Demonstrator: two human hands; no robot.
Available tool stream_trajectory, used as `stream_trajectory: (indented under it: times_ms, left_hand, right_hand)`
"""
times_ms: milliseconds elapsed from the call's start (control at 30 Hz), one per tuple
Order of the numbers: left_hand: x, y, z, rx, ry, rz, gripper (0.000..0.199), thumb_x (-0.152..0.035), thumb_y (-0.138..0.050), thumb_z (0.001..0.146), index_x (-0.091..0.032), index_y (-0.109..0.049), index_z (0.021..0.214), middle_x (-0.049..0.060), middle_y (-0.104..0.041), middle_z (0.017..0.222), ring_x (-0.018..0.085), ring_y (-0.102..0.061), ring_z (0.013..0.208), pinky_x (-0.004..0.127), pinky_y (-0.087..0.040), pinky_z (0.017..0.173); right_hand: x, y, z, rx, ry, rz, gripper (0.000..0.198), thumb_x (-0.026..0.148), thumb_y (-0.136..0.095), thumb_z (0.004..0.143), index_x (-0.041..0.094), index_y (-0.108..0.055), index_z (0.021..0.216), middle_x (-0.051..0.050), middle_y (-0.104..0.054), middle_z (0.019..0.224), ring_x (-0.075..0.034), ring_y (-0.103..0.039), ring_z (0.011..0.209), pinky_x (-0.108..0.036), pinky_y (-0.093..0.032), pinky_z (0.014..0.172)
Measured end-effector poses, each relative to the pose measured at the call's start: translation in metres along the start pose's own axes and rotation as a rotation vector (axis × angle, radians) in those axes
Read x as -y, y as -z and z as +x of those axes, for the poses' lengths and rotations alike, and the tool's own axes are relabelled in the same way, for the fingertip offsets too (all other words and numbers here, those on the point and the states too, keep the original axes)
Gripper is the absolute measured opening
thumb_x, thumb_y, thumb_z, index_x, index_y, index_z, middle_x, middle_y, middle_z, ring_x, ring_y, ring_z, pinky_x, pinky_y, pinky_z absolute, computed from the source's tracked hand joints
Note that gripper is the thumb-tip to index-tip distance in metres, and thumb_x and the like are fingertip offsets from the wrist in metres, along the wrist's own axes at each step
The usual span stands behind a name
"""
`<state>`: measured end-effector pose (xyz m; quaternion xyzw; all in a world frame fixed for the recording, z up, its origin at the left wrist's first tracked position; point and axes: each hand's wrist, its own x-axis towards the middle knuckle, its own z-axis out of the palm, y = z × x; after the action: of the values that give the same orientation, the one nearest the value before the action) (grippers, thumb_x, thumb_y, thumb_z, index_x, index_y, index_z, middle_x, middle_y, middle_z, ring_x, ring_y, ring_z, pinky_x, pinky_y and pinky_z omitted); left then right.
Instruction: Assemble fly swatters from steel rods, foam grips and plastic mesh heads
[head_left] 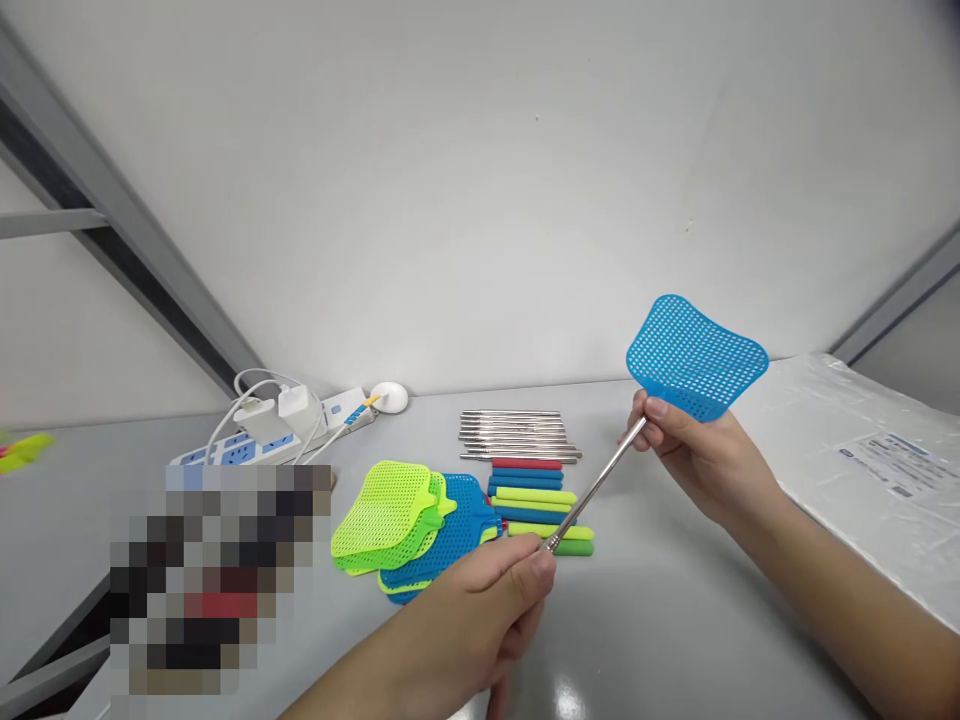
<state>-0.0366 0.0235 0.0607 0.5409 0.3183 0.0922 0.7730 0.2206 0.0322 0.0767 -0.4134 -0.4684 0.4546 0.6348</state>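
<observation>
The left hand (pixel 510 595) grips the rod's (pixel 602 482) near end; the right hand (pixel 705 460) pinches the blue head (pixel 696 358) at its far end, above the table's (pixel 637 620) right side. Best keep both aligned, without bending.

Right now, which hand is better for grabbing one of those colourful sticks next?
Probably the left hand: it's nearer the colourful sticks, though it would have to let go of the metal rod first. The right hand, farther away, holds the blue mesh head and could steady it.
</observation>
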Motion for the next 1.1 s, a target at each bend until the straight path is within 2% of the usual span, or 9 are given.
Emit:
stream_trajectory:
  times_ms: [100,200,300,433,533,667,800,1000,1100]
  left_hand:
    - [-0.002,0.0,-0.002,0.028,0.02,-0.027,0.04,-0.053,-0.046,0.095,-0.021,-0.037,0.072,-0.012,-0.034,0.053,0.002,-0.022,0.035,0.016,-0.042,0.04]
    - [-0.001,0.001,-0.002,0.048,0.042,-0.106,0.038,-0.05,-0.046,0.096,-0.021,-0.037,0.073,-0.013,-0.031,0.05,0.001,-0.018,0.032,0.013,-0.029,0.036]
    - [0.001,0.002,-0.002,0.05,0.064,-0.142,0.035,-0.05,-0.043,0.096,-0.021,-0.042,0.077,-0.013,-0.035,0.048,0.001,-0.018,0.028,0.014,-0.023,0.034]
    - [0.0,0.005,-0.004,0.107,0.092,-0.156,0.036,-0.051,-0.044,0.094,-0.018,-0.054,0.085,-0.008,-0.048,0.046,0.003,-0.028,0.024,0.016,-0.025,0.032]
    - [-0.004,0.011,-0.004,0.188,0.084,-0.228,0.045,-0.053,-0.039,0.094,-0.014,-0.061,0.088,-0.002,-0.055,0.046,0.005,-0.033,0.023,0.016,-0.025,0.03]
    - [-0.002,0.022,0.001,0.294,-0.031,-0.465,0.056,-0.052,-0.029,0.098,-0.011,-0.066,0.094,0.0,-0.055,0.045,0.006,-0.034,0.026,0.024,-0.048,0.041]
    - [0.011,0.023,0.011,0.202,-0.181,-0.66,0.047,-0.043,-0.036,0.097,-0.009,-0.069,0.091,0.0,-0.057,0.051,0.006,-0.039,0.03,0.033,-0.057,0.048]
    - [0.022,0.004,0.02,0.184,-0.302,-0.49,0.021,-0.036,-0.053,0.096,-0.018,-0.064,0.1,-0.001,-0.064,0.058,0.005,-0.047,0.032,0.027,-0.054,0.048]
    - [0.025,-0.002,0.02,0.087,-0.392,-0.339,0.017,-0.036,-0.059,0.094,-0.02,-0.063,0.1,0.0,-0.065,0.064,0.004,-0.051,0.038,0.018,-0.047,0.048]
  right_hand:
    - [-0.003,-0.002,0.0,-0.036,-0.033,0.103,0.012,0.033,-0.069,0.087,0.023,-0.068,0.082,0.004,-0.049,0.062,-0.011,-0.051,0.063,-0.024,-0.048,0.062]
    - [-0.019,-0.011,-0.007,-0.043,-0.087,0.132,0.016,0.037,-0.069,0.086,0.022,-0.066,0.082,0.006,-0.04,0.054,-0.009,-0.043,0.054,-0.024,-0.047,0.06]
    - [-0.036,-0.023,-0.021,0.084,-0.179,0.044,0.022,0.042,-0.07,0.085,0.021,-0.064,0.083,0.009,-0.035,0.049,-0.008,-0.04,0.048,-0.024,-0.043,0.054]
    - [-0.046,-0.035,-0.039,0.294,-0.28,-0.009,0.026,0.044,-0.069,0.086,0.02,-0.061,0.082,0.007,-0.047,0.048,-0.008,-0.047,0.046,-0.023,-0.035,0.048]
    - [-0.044,-0.036,-0.043,0.339,-0.257,0.033,0.024,0.041,-0.067,0.088,0.02,-0.058,0.08,0.007,-0.053,0.047,-0.008,-0.048,0.044,-0.024,-0.04,0.053]
    - [-0.038,-0.032,-0.038,0.25,-0.218,0.106,0.021,0.04,-0.063,0.091,0.021,-0.057,0.082,0.009,-0.053,0.044,-0.007,-0.045,0.041,-0.024,-0.042,0.055]
    - [-0.037,-0.032,-0.036,0.212,-0.202,0.126,0.02,0.038,-0.063,0.092,0.021,-0.056,0.083,0.007,-0.059,0.05,-0.007,-0.05,0.042,-0.023,-0.041,0.052]
    - [-0.044,-0.043,-0.047,0.252,-0.274,0.201,0.022,0.037,-0.068,0.088,0.021,-0.054,0.081,0.001,-0.069,0.064,-0.012,-0.063,0.056,-0.025,-0.046,0.059]
    - [-0.042,-0.048,-0.055,0.2,-0.259,0.174,0.022,0.036,-0.068,0.088,0.021,-0.054,0.079,0.001,-0.068,0.064,-0.012,-0.062,0.057,-0.025,-0.046,0.059]
